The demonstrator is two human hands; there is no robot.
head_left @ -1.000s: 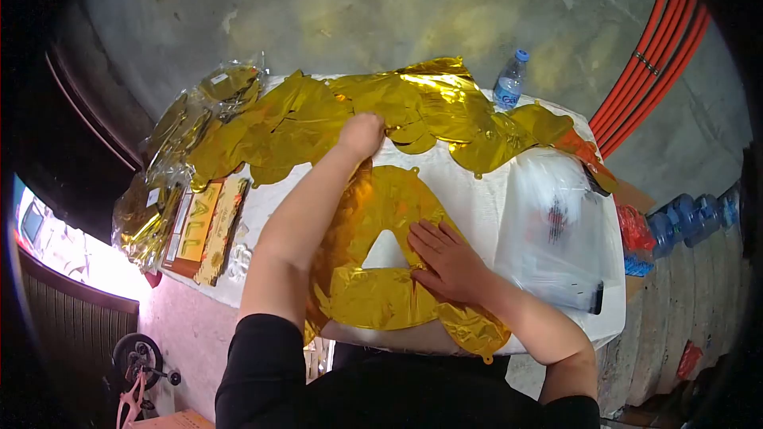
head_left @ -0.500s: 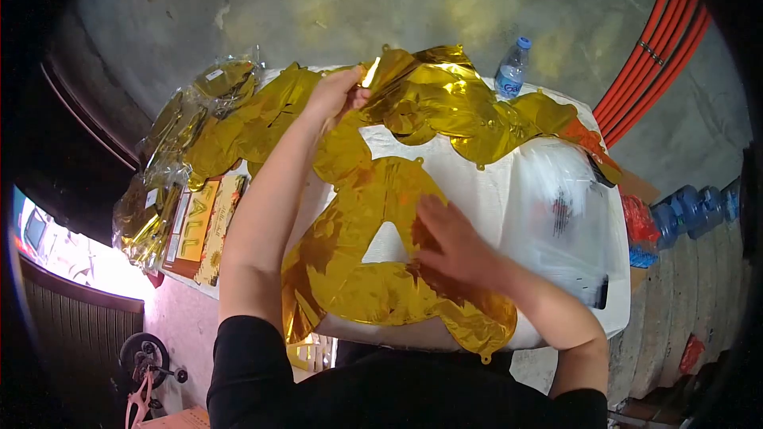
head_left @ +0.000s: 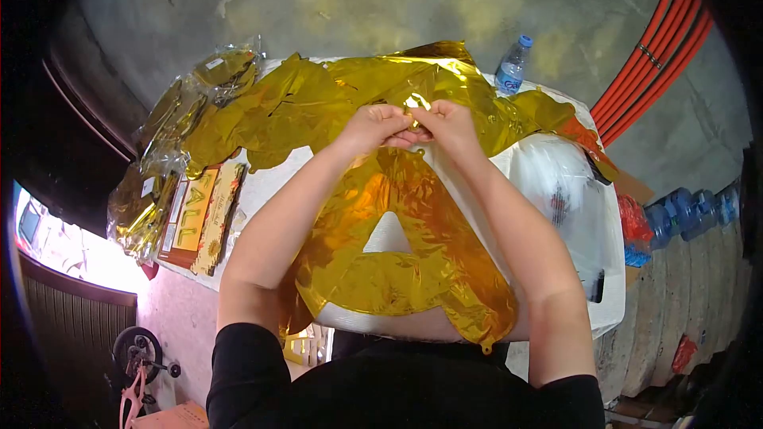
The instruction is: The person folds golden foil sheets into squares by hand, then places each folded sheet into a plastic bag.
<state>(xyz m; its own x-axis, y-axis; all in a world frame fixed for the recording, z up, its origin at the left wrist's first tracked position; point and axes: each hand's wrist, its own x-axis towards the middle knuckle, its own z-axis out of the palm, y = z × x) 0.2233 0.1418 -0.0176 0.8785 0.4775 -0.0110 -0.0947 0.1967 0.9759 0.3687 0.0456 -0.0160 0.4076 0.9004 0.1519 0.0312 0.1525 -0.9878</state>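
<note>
Left of the letter-shaped foil balloon, crinkled clear packets of gold foil are lying along the table's edge, beside flat orange cards printed with gold letters. The balloon itself is spreading shiny and wrinkled across the white table, shaped like an A with a triangular hole showing white cloth. Above it, at its top tip, the left hand and the right hand are meeting, both closed, fingers pinching a small bright scrap of foil between them; whether that scrap belongs to the balloon or to the heap behind I cannot tell. Behind the hands a heap of loose gold foil balloons is stretching across the table's far side. Right of the balloon, soft clear plastic bags are lying bunched, and a plastic water bottle with a blue cap is standing beyond. Rough grey concrete floor is surrounding the table, with orange pipes running at far right.
</note>
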